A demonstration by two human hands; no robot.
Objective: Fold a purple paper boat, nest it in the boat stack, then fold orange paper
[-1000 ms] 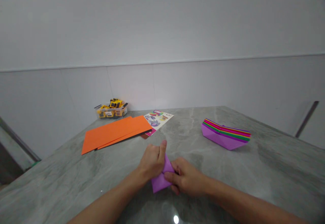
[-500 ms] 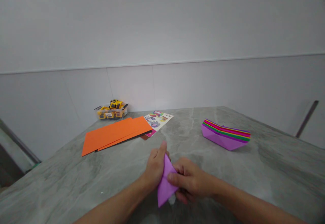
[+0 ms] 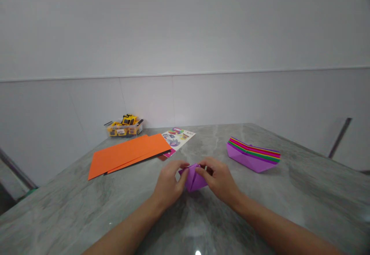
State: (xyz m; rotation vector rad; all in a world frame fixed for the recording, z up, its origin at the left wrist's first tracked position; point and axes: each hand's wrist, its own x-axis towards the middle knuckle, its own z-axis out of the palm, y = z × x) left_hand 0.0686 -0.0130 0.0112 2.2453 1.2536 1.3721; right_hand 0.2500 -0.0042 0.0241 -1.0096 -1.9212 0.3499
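A folded piece of purple paper [image 3: 194, 181] is held low over the middle of the grey table, its pointed lower end facing me. My left hand [image 3: 170, 179] pinches its left upper edge between thumb and fingers. On the opposite side, my right hand [image 3: 218, 178] grips the right upper edge the same way. Parts of the paper are hidden behind the fingers. Farther right lies a purple folded shape with rainbow-striped upper edges [image 3: 253, 155], like several paper boats nested together, untouched by either hand.
Orange sheets [image 3: 127, 154] lie in a stack on the left, partly over a printed leaflet [image 3: 179, 139]. Behind them a clear plastic box [image 3: 123, 129] holds yellow toy vehicles. The marbled grey table [image 3: 86, 216] meets a white wall at the back.
The purple paper has been turned and moved slightly up and away from me. My left hand went from lying flat along it to pinching its edge; my right hand shifted to its upper right edge.
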